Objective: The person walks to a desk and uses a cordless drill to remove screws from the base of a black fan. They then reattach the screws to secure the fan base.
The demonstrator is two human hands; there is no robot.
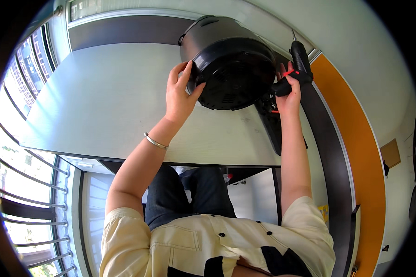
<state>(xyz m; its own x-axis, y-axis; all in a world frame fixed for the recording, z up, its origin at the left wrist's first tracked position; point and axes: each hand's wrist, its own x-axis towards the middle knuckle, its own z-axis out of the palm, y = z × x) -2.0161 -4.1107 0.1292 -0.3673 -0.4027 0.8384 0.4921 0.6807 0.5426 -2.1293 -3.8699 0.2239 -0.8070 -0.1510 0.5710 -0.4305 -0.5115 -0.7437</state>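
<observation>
A dark grey, round electric cooker lies tipped on the desk's far side, its black vented underside facing me. My left hand grips the left of its base rim, with the thumb on the bottom edge. To the right of the cooker, my right hand is wrapped round the handle of a black cordless drill with red accents. The drill's thin bit points up and away from the cooker. Part of the handle is hidden by my fingers and palm. A black tool case lies below the drill, partly behind my right forearm.
A pale desk spans the view, with a dark back panel behind it. An orange-edged partition curves along the right. On the left is a barred window. Beneath the desk are my legs and a white cabinet.
</observation>
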